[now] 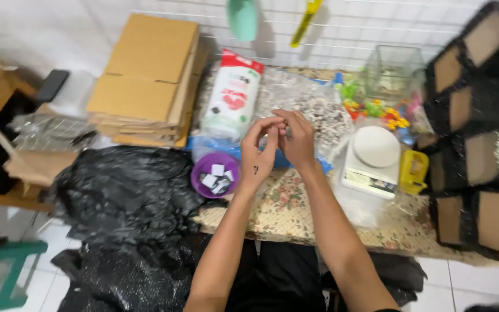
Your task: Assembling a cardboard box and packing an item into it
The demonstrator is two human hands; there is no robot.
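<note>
Beside the purple bowl (215, 173) of white squares, both hands' (278, 141) grips pinch something, perhaps plastic.

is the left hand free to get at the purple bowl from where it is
Probably yes. The purple bowl sits open-topped on the table just beside the left hand, with nothing between them. But the left fingers meet the right hand around something too small to identify.
</note>
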